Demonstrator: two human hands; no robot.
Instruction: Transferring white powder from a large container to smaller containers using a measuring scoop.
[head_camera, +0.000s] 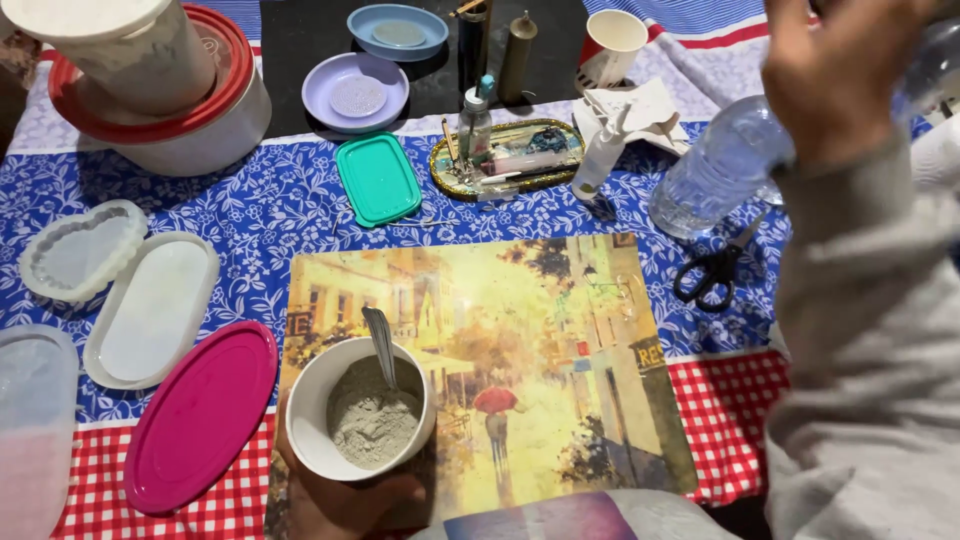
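My left hand (345, 503) grips the near side of a white bowl (305, 410) from below. The bowl holds grey powder (368, 425) with a metal spoon (381, 345) standing in it. It rests on a painted street-scene placemat (540, 360). My right hand (835, 75), in a grey sleeve, is raised at the upper right and holds a clear plastic water bottle (715, 170) that tilts down to the left, above the cloth.
Black scissors (712, 270) lie right of the placemat. A pink oval lid (200, 415), white oval moulds (150, 305), a green lid (378, 178), a gold tray with small bottles (505, 158), lilac and blue dishes (355, 95), a red-rimmed tub (170, 100) and a cup (612, 42) surround it.
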